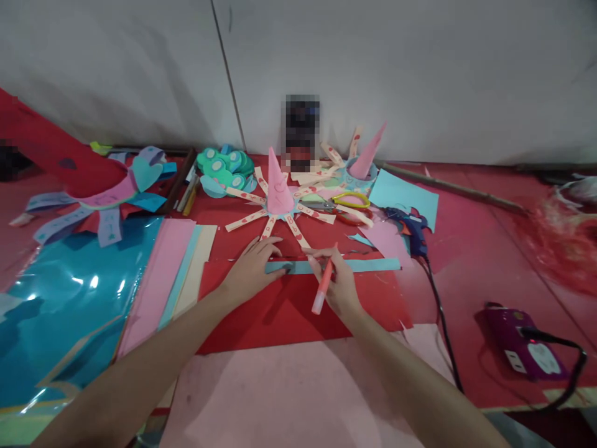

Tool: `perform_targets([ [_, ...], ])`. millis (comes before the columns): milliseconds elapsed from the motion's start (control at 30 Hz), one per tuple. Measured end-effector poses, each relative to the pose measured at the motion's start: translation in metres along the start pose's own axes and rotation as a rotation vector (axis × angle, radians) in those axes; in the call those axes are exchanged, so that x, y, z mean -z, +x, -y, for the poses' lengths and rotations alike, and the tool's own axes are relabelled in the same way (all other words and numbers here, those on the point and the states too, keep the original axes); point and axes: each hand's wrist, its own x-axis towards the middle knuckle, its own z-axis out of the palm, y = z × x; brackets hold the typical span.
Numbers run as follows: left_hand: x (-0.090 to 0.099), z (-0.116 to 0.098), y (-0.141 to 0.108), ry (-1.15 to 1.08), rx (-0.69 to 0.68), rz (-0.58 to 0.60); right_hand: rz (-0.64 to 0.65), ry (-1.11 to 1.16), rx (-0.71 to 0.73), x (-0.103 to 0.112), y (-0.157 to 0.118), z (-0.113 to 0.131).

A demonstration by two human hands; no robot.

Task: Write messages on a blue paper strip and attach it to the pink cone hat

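My right hand [342, 286] grips an orange-red marker pen [325, 283], its pale end pointing back toward me. Under its fingers runs a narrow light blue paper strip [375, 265], laid across a sheet of red paper [280, 317]. My left hand [252, 266] rests at the strip's left end with its fingers stretched out and apart, the thumb on the strip. Just beyond both hands stands a pink paper cone [278, 190] in a blue band, with cream strips bearing red letters and hearts spread around it.
Scissors with yellow handles [352, 200], a second cone craft [366, 163] and a blue glue gun [410, 227] lie behind to the right. Its cord passes a purple power adapter [525, 348]. At left are a glossy blue packet [88, 298] and a paper crown [116, 190] by a red sleeve.
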Motion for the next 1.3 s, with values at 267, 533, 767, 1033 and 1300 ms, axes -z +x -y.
perform_targets([
  [267,0.002,0.003,0.002,-0.06,0.04,-0.126,0.059,-0.141,-0.004,-0.001,0.0,0.0],
  [533,0.007,-0.003,-0.005,-0.222,-0.079,-0.154,0.043,-0.08,-0.001,-0.001,-0.001,-0.005],
  [767,0.008,-0.004,-0.008,-0.267,-0.237,0.019,-0.032,-0.031,-0.04,-0.001,0.0,-0.001],
  [1033,0.012,-0.002,-0.006,-0.252,-0.297,0.157,0.086,-0.078,-0.012,0.003,-0.001,-0.001],
  [1300,0.015,-0.003,-0.005,-0.295,-0.322,0.259,0.243,-0.117,0.133,0.003,-0.004,-0.002],
])
